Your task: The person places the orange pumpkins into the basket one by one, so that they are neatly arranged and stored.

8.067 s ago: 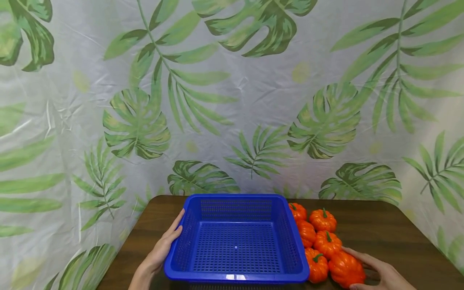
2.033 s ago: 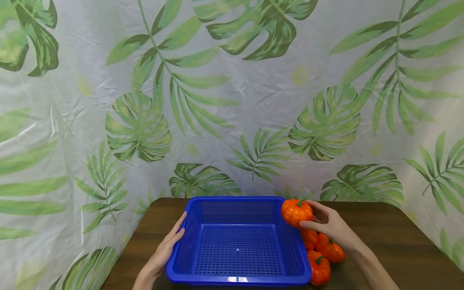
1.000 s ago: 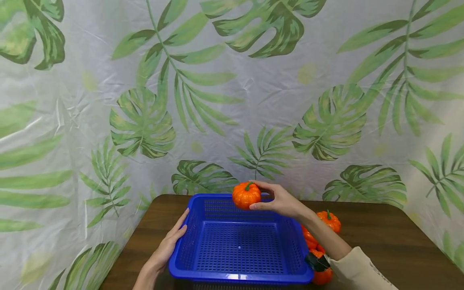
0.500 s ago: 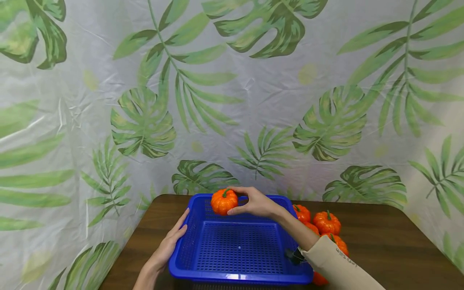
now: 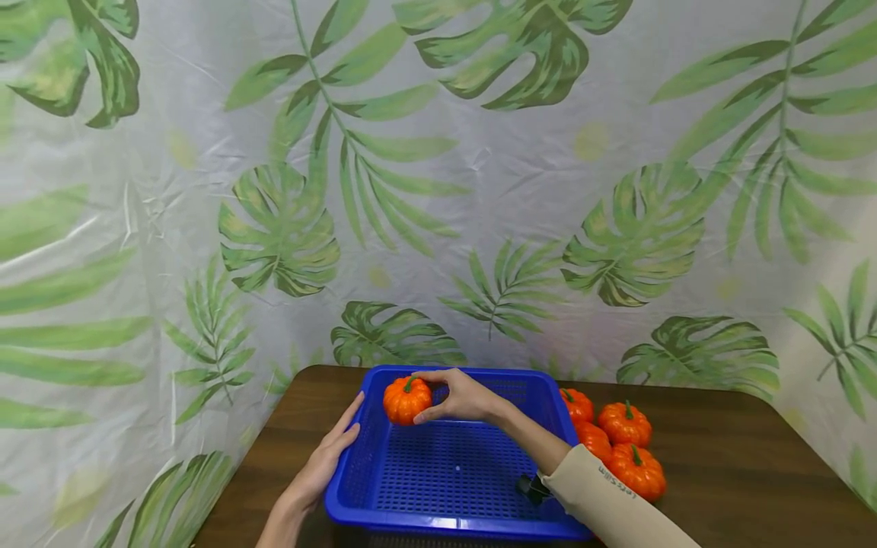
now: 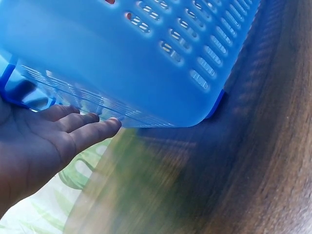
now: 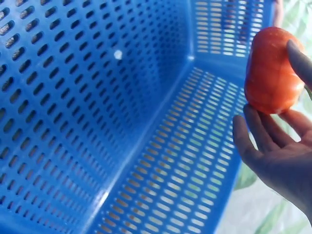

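A blue mesh basket [image 5: 457,523] stands on the table. My right hand [image 5: 460,396] pinches a small orange pumpkin [image 5: 407,401] between thumb and fingers above the basket's back left part. The right wrist view shows the pumpkin [image 7: 274,70] with the thumb on one side, the other fingers of the hand [image 7: 282,161] beneath it, and the mesh floor away from it. My left hand [image 5: 323,466] rests against the basket's left wall; in the left wrist view its extended fingers [image 6: 92,134] touch the mesh side.
Several orange pumpkins sit on the brown table [image 5: 712,449] right of the basket, one [image 5: 625,424] at the back and one [image 5: 637,470] nearer the sleeve [image 5: 610,495]. A leaf-patterned curtain [image 5: 514,190] hangs behind the table.
My right hand has carried a pumpkin from the pile leftward across the basket, and over the last half second slightly lower. The left hand has stayed at the basket's left side.
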